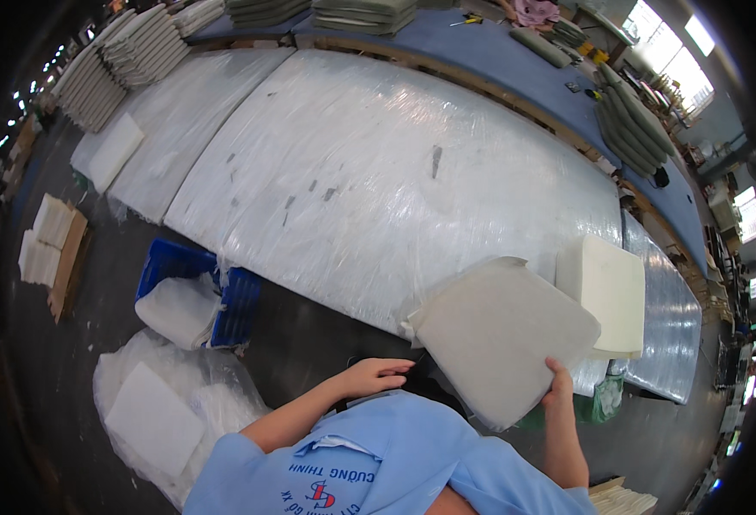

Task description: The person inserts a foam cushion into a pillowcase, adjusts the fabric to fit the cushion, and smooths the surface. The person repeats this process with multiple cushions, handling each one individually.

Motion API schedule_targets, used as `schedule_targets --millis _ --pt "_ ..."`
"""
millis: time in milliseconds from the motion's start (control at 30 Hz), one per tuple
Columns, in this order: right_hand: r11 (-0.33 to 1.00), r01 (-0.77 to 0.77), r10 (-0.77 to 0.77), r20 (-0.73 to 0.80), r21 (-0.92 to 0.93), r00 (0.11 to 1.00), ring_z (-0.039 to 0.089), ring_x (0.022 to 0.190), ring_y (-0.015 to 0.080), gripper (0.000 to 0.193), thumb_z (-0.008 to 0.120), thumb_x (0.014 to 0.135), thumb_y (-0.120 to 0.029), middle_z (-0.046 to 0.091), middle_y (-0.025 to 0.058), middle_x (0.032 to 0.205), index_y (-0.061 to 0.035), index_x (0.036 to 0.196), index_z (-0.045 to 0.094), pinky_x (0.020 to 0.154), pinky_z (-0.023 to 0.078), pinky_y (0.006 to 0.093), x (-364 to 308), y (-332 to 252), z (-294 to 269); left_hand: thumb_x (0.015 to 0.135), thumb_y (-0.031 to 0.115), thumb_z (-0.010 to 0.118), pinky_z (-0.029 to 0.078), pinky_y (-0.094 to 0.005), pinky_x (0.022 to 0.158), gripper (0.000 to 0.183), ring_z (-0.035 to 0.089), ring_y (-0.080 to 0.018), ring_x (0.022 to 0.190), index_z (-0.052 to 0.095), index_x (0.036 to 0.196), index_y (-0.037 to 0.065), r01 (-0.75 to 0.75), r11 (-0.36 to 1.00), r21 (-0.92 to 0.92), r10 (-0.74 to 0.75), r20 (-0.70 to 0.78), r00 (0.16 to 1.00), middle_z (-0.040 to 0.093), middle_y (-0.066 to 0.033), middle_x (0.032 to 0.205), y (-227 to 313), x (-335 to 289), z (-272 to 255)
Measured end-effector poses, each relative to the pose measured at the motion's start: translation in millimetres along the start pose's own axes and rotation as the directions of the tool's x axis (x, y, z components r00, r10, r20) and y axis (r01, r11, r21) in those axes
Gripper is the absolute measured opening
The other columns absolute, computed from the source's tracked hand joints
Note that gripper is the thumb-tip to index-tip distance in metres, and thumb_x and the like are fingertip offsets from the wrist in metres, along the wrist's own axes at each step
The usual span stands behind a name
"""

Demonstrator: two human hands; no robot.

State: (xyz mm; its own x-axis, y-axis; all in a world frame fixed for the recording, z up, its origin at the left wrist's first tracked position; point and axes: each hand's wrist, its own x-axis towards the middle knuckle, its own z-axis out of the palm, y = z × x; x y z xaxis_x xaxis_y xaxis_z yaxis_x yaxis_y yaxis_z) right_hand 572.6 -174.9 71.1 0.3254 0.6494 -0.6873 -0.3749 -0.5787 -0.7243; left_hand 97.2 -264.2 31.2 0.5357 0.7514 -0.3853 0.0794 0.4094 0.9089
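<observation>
A square grey fabric-covered cushion (505, 342) is tilted in front of me, its far side over the edge of the plastic-wrapped table. My right hand (556, 384) grips its right edge, thumb on top and the other fingers hidden underneath. Close to my waist, left of the cushion, my left hand (380, 376) is empty, its fingers stretched out and pointing toward the cushion without touching it. Just behind the grey cushion, a cream foam pad (611, 296) lies at the table's right part.
Clear film covers the long table (369, 189). Beyond it runs a blue work surface (472, 69) with stacked grey cushions (631, 129). On the floor at left are a blue crate (239, 309) with white material and a plastic bag (223, 412) with white sheets.
</observation>
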Motion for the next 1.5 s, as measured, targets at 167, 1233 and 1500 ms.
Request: schedule_targets --millis 167,1233,1500 --pt "0.818 0.466 -0.417 0.209 -0.338 0.884 0.072 0.106 0.0391 0.068 0.073 0.077 -0.003 0.072 0.0184 0.12 -0.0006 0.143 0.056 0.096 0.06 0.0505 -30 -76 80 0.105 0.019 0.068 0.047 -0.0372 0.116 0.054 0.062 -0.0229 0.135 0.054 0.156 0.007 0.001 1.0 -0.03 -0.006 -0.18 0.984 0.064 -0.015 0.149 6 -48 -45" --pt "-0.423 0.752 0.452 0.602 -0.505 0.658 0.071 0.118 0.0369 0.064 0.08 0.087 -0.024 0.071 0.0183 0.133 -0.0055 0.145 0.062 0.1 0.057 0.0462 127 25 326 0.098 0.044 0.07 0.04 -0.0475 0.118 0.071 0.047 -0.0386 0.146 0.05 0.153 0.005 0.362 0.502 0.785 -0.075 -0.378 0.923 0.051 -0.0239 0.156 28 139 -117" --pt "-0.388 0.619 0.346 0.514 -0.683 0.785 0.072 0.116 0.0403 0.04 0.07 0.083 -0.005 0.075 0.0192 0.124 -0.0072 0.123 0.075 0.097 0.058 0.0473 150 84 342 0.098 0.028 0.065 0.05 -0.0526 0.099 0.04 0.067 -0.0381 0.12 0.067 0.132 0.006 0.486 0.49 0.724 -0.271 -0.403 0.874 0.071 -0.0231 0.125 -37 202 -148"
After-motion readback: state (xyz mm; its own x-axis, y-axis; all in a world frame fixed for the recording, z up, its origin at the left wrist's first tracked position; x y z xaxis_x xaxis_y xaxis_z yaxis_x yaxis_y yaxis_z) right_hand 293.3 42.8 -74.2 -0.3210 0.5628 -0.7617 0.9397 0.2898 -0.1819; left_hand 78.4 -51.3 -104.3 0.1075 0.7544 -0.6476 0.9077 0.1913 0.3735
